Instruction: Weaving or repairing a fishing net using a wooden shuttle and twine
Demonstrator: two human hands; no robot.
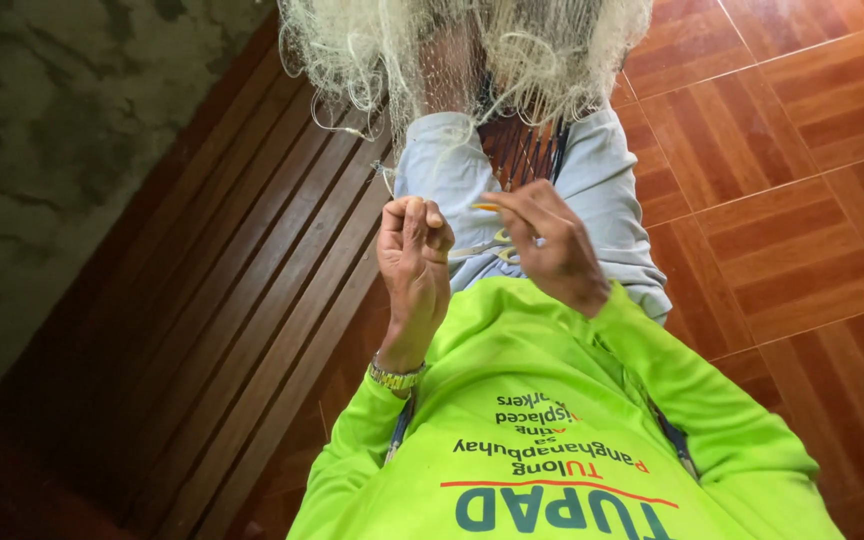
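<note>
Left hand: my left hand [414,250] is raised in front of my chest, fingers curled tight and pinched together at the tips, gripping a fine strand of the net; a metal wristwatch [394,377] sits on the wrist below it.
Right hand: my right hand [550,243] is level with the left and just beside it, fingers pinched around a thin yellow netting needle [485,207] whose tip points toward the left hand.
Fishing net: a tangled mass of pale, fine fishing net [452,45] hangs above both hands, its threads trailing down to the fingertips.
Needle position: it lies between the two hands, closer to the right, well below the bulk of the net.
Knees: beyond the hands, my legs in light grey trousers [602,190] are bent up, the net draping over them.
Shirt: bright lime-green long sleeves [552,400] cover both arms below the hands.
Floor: reddish-brown parquet tiles [802,200] spread to the right of the right hand.
Bench: dark wooden slats [252,280] run diagonally to the left of the left hand.
</note>
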